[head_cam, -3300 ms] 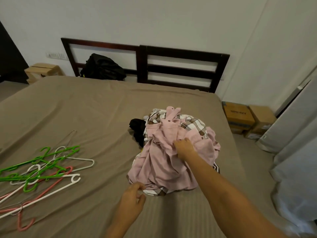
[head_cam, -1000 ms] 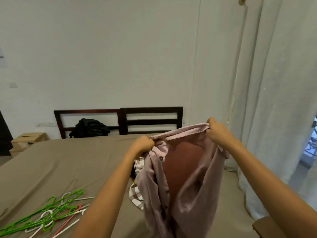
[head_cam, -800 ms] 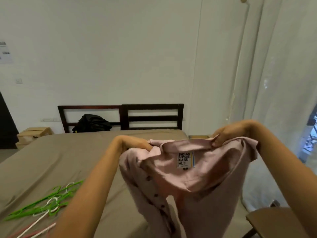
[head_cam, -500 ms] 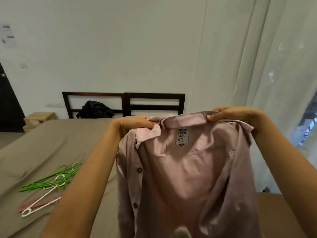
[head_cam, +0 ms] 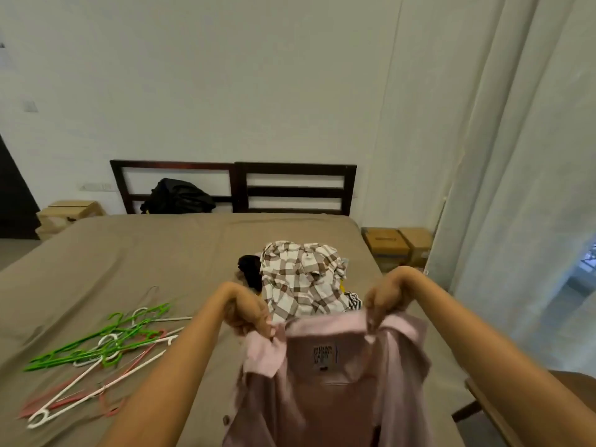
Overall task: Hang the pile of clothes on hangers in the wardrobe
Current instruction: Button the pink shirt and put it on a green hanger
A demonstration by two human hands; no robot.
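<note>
Left hand (head_cam: 248, 312) and right hand (head_cam: 385, 296), fingers curled on collar of pink shirt (head_cam: 338, 398).

Head-worn wide-angle view, forward and down, close over left hand (head_cam: 248, 312) and right hand (head_cam: 387, 298)

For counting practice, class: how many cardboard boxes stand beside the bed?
3. One box and a second box sit side by side right of the bed; a third box sits left of it, near the headboard. More may be hidden.

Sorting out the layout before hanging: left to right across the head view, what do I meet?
Hangers, left hand, checked shirt, right hand, curtain. Both hands grip the pink shirt.
</note>
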